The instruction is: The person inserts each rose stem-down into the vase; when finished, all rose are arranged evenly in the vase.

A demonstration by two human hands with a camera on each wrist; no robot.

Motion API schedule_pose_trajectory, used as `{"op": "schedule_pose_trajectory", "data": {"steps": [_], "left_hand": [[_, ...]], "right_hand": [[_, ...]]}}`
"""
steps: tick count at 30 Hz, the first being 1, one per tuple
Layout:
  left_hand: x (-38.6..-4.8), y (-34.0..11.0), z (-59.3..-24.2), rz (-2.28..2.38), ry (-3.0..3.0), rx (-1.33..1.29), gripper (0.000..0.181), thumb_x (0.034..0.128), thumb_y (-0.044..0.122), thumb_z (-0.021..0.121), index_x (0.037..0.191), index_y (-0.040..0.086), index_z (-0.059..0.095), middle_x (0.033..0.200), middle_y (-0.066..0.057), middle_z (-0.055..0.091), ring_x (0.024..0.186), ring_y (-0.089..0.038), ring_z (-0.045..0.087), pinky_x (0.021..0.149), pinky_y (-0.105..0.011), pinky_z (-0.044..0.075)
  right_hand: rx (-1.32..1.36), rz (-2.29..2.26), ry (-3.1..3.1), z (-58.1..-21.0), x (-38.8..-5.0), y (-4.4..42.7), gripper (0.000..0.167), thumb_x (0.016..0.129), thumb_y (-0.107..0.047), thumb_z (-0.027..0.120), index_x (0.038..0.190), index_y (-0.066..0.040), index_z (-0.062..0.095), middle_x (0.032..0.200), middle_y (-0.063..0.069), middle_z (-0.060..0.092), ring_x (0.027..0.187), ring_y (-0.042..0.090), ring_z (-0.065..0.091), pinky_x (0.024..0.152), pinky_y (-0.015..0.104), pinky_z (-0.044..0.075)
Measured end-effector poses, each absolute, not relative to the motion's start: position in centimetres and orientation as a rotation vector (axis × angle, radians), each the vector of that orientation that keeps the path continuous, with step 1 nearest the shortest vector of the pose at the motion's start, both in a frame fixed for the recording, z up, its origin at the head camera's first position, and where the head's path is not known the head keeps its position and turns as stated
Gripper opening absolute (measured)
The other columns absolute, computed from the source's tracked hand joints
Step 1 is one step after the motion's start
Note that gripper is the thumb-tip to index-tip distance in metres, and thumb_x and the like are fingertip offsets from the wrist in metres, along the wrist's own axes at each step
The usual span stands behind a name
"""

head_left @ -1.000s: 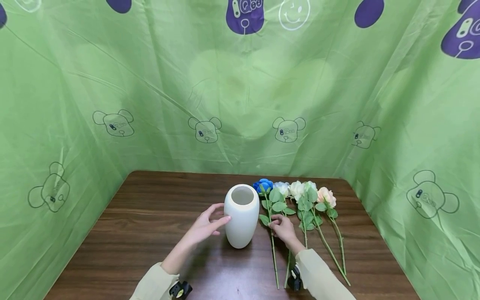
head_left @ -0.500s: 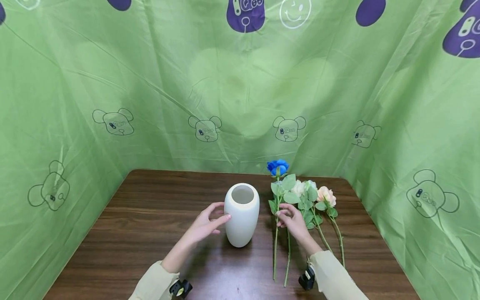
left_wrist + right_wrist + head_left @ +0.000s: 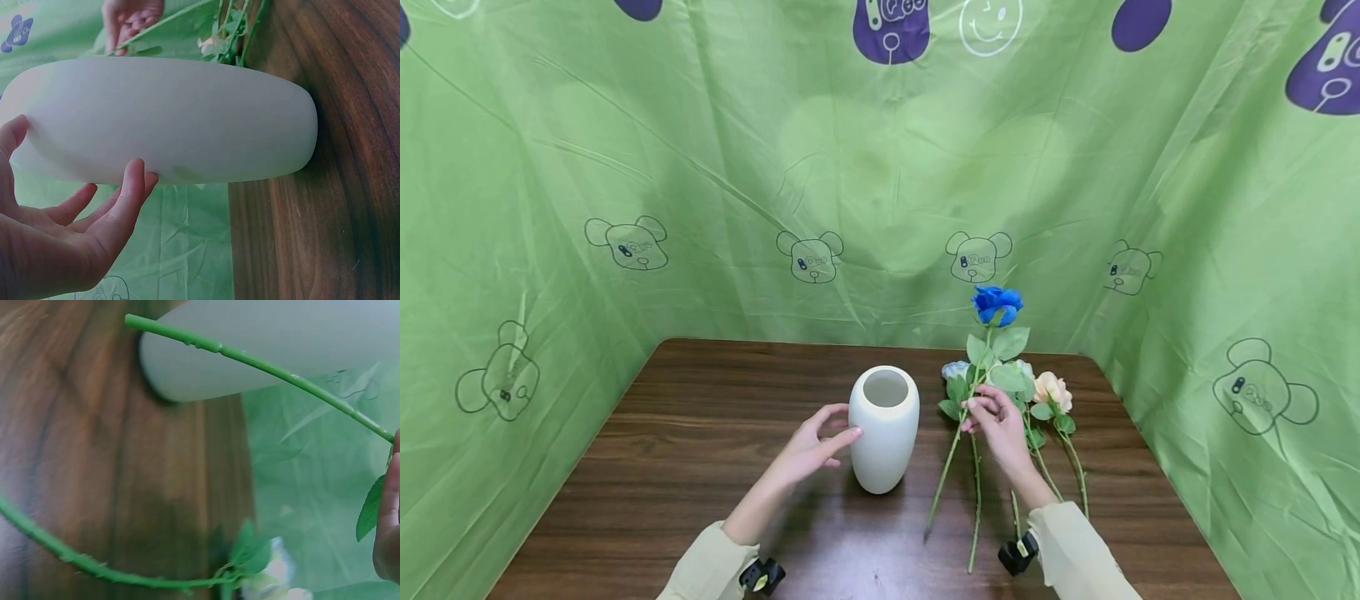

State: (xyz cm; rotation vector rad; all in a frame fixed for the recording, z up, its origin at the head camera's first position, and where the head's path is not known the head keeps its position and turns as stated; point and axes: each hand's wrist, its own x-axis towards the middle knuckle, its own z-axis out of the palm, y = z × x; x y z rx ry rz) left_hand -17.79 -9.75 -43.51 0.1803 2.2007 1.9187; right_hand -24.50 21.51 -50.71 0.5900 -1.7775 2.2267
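Note:
A white vase stands upright on the wooden table, its mouth uncovered. At its left side is my left hand, thumb and fingertips resting on the wall with the fingers spread; the left wrist view shows them against the vase too. To the right of the vase, my right hand pinches the green stem of a blue artificial rose. The rose is raised and tilted, bloom up and to the right. Its bare stem end points down toward the vase in the right wrist view.
Several more artificial flowers lie to the right on the table: a pale blue one, a peach rose and whitish ones partly hidden behind the right hand and leaves. A green printed curtain encloses the table's back and sides.
My right hand has lifted the blue rose off the table and moved it up and right, its stem now slanting, lower end leftward. Left hand and vase have stayed in place.

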Motion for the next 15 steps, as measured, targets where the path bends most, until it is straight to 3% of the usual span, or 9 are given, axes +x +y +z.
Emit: {"op": "schedule_pose_trajectory", "data": {"steps": [3, 8, 15], "left_hand": [[-17.7, -9.8, -43.5, 1.914, 2.206, 0.174, 0.051, 0.0809, 0.028, 0.065, 0.124, 0.01, 0.045, 0.116, -0.019, 0.05, 0.098, -0.029, 0.053, 0.067, -0.045, 0.05], [-17.6, -9.7, -43.5, 1.916, 2.219, 0.175, 0.052, 0.0796, 0.032, 0.065, 0.123, 0.012, 0.046, 0.116, -0.017, 0.051, 0.098, -0.029, 0.053, 0.065, -0.04, 0.05], [-17.7, -9.7, -43.5, 1.9, 2.218, 0.175, 0.053, 0.0783, 0.035, 0.066, 0.123, 0.014, 0.046, 0.116, -0.015, 0.051, 0.099, -0.029, 0.053, 0.064, -0.037, 0.05]], "right_hand": [[0.653, 2.274, -1.667, -50.2, -25.0, 21.8, 0.028, 0.086, -0.005, 0.056, 0.112, 0.001, 0.049, 0.088, 0.016, 0.061, 0.057, 0.023, 0.06, 0.052, 0.03, 0.05], [0.484, 2.266, -1.591, -44.4, -23.1, 20.1, 0.031, 0.083, -0.009, 0.061, 0.109, 0.002, 0.047, 0.084, 0.012, 0.06, 0.053, 0.019, 0.058, 0.051, 0.026, 0.05], [0.259, 2.482, -1.334, -37.8, -20.9, 18.4, 0.015, 0.088, 0.007, 0.047, 0.1, -0.002, 0.047, 0.075, 0.005, 0.055, 0.053, 0.015, 0.055, 0.051, 0.021, 0.047]]}}
